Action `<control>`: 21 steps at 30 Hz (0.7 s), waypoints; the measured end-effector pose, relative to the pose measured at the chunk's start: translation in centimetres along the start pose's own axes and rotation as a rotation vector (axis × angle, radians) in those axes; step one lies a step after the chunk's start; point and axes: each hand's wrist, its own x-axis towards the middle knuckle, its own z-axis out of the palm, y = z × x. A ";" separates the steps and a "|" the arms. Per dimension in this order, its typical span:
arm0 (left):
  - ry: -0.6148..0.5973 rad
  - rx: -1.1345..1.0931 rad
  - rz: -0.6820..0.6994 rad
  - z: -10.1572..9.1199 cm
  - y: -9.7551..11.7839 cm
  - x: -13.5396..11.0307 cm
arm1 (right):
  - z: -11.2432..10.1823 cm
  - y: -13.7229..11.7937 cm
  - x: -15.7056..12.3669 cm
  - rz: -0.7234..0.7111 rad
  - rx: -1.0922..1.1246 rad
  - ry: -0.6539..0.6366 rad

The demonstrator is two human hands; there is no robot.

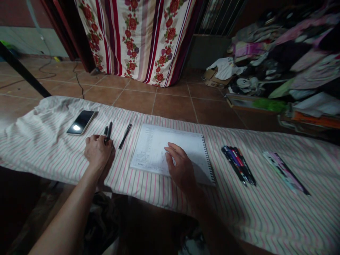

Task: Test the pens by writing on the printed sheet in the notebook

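My left hand point(97, 149) is closed at the left part of the striped cloth, its fingers curled over the lower ends of two black pens point(109, 130). Just right of it, a single black pen point(125, 136) lies slanted on the cloth. A spiral notebook point(156, 141) lies in the middle, its coil along the right edge and writing or print on the page. Over the lower middle of that page is my right hand point(181, 166), fingers loosely stretched and apart, holding nothing. Whether its fingertips touch the paper I cannot tell.
A phone point(81, 122) with a bright reflection lies at the left. Right of the notebook are a bunch of dark pens point(238, 164) and a few pastel and black pens point(287, 172). Beyond the cloth-covered table point(164, 193) hang a flowered curtain point(132, 39) and piled clothes point(278, 53).
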 end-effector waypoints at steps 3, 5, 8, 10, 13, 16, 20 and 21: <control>-0.001 0.034 -0.004 0.2 -0.1 -0.1 | 0.1 -0.1 0.1 -0.002 0.008 0.012; 0.017 0.059 -0.005 0.5 -0.1 -0.1 | 0.1 -0.2 0.1 0.000 0.011 0.019; 0.052 0.092 -0.021 0.9 0.2 -0.2 | 0.1 -0.1 0.2 0.002 0.011 0.014; 0.050 0.108 -0.037 1.1 0.5 -0.2 | 0.0 0.0 0.2 0.008 0.010 0.003; 0.001 0.117 -0.027 1.2 1.2 -0.3 | -0.1 0.1 0.2 0.028 0.015 -0.006; -0.059 0.091 -0.045 1.0 2.0 -0.4 | -0.1 0.2 0.2 0.035 0.025 -0.001; -0.091 0.001 -0.155 0.6 2.8 -0.5 | -0.3 0.3 0.2 0.045 0.035 0.009; -0.079 -0.027 -0.164 0.5 2.9 -0.4 | -0.3 0.3 0.2 0.052 0.037 0.011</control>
